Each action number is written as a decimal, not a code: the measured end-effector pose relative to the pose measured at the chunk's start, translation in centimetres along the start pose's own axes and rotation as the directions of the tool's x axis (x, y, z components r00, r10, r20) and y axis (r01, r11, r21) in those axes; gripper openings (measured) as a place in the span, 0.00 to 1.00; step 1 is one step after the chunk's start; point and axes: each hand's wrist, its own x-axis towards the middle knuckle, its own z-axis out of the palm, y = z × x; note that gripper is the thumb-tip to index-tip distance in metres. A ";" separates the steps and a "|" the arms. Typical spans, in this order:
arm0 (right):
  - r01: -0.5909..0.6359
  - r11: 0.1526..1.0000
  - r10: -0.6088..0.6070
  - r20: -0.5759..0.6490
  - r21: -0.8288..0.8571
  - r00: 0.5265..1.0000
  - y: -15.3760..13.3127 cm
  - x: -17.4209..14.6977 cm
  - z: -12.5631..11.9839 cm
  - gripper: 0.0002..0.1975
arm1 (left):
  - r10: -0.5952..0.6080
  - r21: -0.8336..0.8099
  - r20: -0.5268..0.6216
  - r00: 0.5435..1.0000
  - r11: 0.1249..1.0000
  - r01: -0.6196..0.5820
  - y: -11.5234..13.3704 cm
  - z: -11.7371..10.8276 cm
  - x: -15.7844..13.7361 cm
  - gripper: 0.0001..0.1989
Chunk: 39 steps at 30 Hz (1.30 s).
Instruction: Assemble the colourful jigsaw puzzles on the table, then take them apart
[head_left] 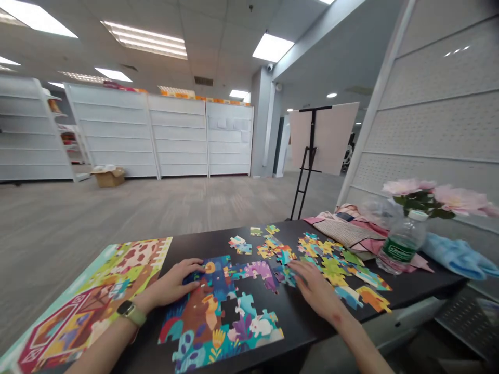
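A partly joined jigsaw puzzle (206, 311) lies on the black table, with a brown bear, a white rabbit and plants on it and a gap in its middle. My left hand (180, 283) rests on its upper left side, fingers spread, a watch on the wrist. A purple strip of joined pieces (262, 271) runs along the upper right of the puzzle. My right hand (312, 285) is low over the table, fingers stretched out. Its fingertips are beside a dark blue puzzle piece (286, 275); whether they touch it I cannot tell.
Loose puzzle pieces (331, 265) are scattered to the right and at the back. A farm picture sheet (97, 296) lies at the left. A water bottle (403, 244), pink flowers (452, 197), a pink cloth (351, 228) and a blue cloth (456, 254) stand or lie at the right.
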 end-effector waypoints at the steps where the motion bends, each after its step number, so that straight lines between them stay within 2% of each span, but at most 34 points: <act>1: 0.014 1.000 -0.015 0.055 0.017 0.998 -0.3 1.0 0.3 0.18 | 0.001 0.003 0.008 1.000 1.000 -0.001 0.0 -0.1 0.0 0.17; 4: -0.013 0.998 0.004 0.160 0.057 0.987 -1.0 2.8 1.1 0.20 | 0.001 0.014 0.025 1.000 1.000 -0.002 -0.2 -0.4 -0.1 0.18; 9: -0.070 0.994 0.054 0.176 0.086 0.983 -1.1 3.6 0.3 0.22 | 0.023 0.015 0.013 1.000 1.000 -0.023 -1.1 -0.7 -0.4 0.18; 13: -0.139 0.978 0.103 0.217 0.155 0.971 -1.9 3.0 -1.0 0.13 | 0.029 0.014 -0.010 1.000 1.000 -0.028 -1.4 -0.6 -0.6 0.19; 15: -0.262 0.906 0.159 0.307 0.332 0.938 -2.7 1.8 -1.0 0.14 | 0.031 0.016 -0.012 0.999 0.999 -0.031 -1.4 -0.6 -0.6 0.19; 17: -0.407 0.764 0.214 0.399 0.500 0.892 -3.4 0.2 -0.7 0.21 | 0.029 0.018 -0.006 1.000 0.999 -0.029 -1.3 -0.6 -0.6 0.18; 18: -0.453 0.703 0.235 0.422 0.548 0.876 -3.7 -0.5 -0.4 0.24 | 0.026 0.019 -0.003 1.000 0.999 -0.026 -1.3 -0.6 -0.6 0.18; 20: -0.473 0.668 0.260 0.415 0.575 0.872 -4.2 -1.7 0.1 0.27 | 0.017 0.021 0.003 1.000 1.000 -0.017 -1.3 -0.7 -0.6 0.18; 28: -0.490 0.678 0.320 0.380 0.548 0.868 -3.7 -1.7 1.6 0.26 | -0.003 0.048 0.012 1.000 0.999 0.003 -1.2 -0.6 -0.6 0.18; 36: -0.392 0.879 0.323 0.266 0.273 0.908 -4.7 -1.2 1.7 0.19 | -0.005 0.059 0.004 1.000 0.998 0.005 -0.8 -0.7 -0.6 0.19; 39: -0.346 0.920 0.304 0.223 0.186 0.926 -5.3 -1.3 1.5 0.15 | -0.001 0.056 0.004 1.000 0.998 0.001 -1.1 -0.6 -0.6 0.19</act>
